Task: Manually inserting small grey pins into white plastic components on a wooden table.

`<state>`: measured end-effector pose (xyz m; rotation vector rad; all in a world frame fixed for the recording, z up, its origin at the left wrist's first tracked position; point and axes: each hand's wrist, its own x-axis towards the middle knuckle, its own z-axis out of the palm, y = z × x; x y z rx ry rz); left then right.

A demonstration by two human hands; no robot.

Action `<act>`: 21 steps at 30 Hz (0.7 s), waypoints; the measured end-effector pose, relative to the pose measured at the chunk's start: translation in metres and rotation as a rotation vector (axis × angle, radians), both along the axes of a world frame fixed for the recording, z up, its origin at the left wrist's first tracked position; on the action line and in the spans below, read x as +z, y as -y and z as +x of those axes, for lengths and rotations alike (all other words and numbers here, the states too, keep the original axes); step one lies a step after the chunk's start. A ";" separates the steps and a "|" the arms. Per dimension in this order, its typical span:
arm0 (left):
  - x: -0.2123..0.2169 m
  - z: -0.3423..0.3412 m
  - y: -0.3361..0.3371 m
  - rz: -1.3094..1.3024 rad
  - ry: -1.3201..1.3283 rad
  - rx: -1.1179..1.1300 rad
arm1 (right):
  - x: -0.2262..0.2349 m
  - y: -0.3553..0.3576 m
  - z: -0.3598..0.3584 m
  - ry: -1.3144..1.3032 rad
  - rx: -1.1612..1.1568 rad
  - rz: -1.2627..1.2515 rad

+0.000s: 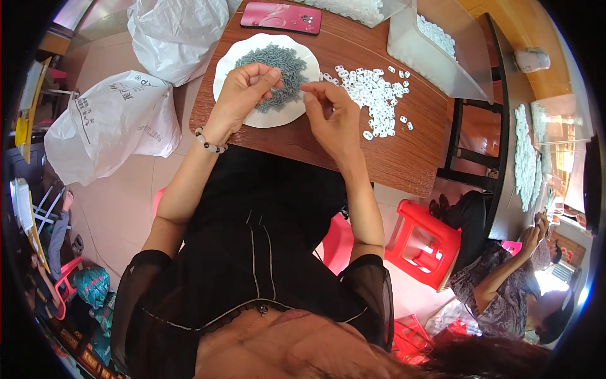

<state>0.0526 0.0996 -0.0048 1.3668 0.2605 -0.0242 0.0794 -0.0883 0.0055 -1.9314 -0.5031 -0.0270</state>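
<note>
My left hand (pixel 243 95) hovers over a white plate (pixel 228 59) heaped with small grey pieces (pixel 287 63); its fingers are curled and pinched, apparently on a small piece too tiny to make out. My right hand (pixel 331 114) is beside it, fingertips pinched together near the left thumb, over the wooden table (pixel 315 145). A loose pile of small white pieces (pixel 374 95) lies on the table just right of my right hand. A beaded bracelet (pixel 208 143) is on my left wrist.
A pink phone (pixel 281 18) lies behind the plate. A clear bin (pixel 429 47) of white pieces stands at the back right. Two white sacks (pixel 113 120) sit on the floor at left. A red stool (pixel 423 243) and another seated person (pixel 505 284) are at right.
</note>
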 end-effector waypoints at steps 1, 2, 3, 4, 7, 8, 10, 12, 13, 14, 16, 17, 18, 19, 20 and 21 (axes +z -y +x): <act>0.001 -0.001 0.001 -0.012 0.001 -0.002 | -0.007 -0.006 0.002 -0.022 0.011 0.078; 0.002 -0.001 0.002 -0.025 0.001 -0.005 | -0.011 -0.010 0.003 -0.044 0.022 0.156; 0.002 -0.003 0.003 -0.026 0.000 0.000 | -0.010 -0.014 0.002 -0.045 0.027 0.155; 0.002 -0.005 0.004 -0.014 0.020 -0.002 | -0.009 -0.018 0.001 -0.038 0.025 0.156; 0.004 -0.009 0.010 -0.005 0.080 -0.019 | 0.000 -0.020 -0.004 -0.008 0.010 0.102; 0.004 -0.010 0.012 -0.005 0.121 -0.036 | 0.002 -0.019 -0.006 0.014 -0.004 0.050; 0.003 -0.013 0.016 -0.002 0.108 -0.048 | 0.003 -0.015 -0.008 0.126 -0.004 0.029; 0.002 -0.015 0.019 0.000 0.095 -0.063 | 0.005 -0.009 -0.011 0.238 -0.006 0.007; 0.001 -0.016 0.021 -0.023 0.070 -0.099 | 0.007 -0.005 -0.012 0.260 0.004 -0.004; 0.001 -0.018 0.022 -0.046 0.046 -0.136 | 0.009 -0.001 -0.014 0.283 0.013 -0.015; 0.007 -0.021 0.029 -0.042 0.045 -0.156 | 0.012 0.008 -0.018 0.292 0.010 -0.016; 0.009 -0.023 0.033 -0.033 0.045 -0.174 | 0.013 0.013 -0.021 0.302 0.010 -0.014; 0.009 -0.026 0.037 -0.034 0.044 -0.176 | 0.013 0.017 -0.023 0.301 0.007 -0.015; 0.009 -0.028 0.040 -0.052 0.019 -0.194 | 0.013 0.022 -0.026 0.340 -0.002 -0.043; 0.009 -0.031 0.043 -0.069 -0.006 -0.212 | 0.012 0.027 -0.029 0.379 -0.011 -0.070; 0.009 -0.033 0.046 -0.068 -0.007 -0.214 | 0.011 0.031 -0.033 0.378 -0.013 -0.070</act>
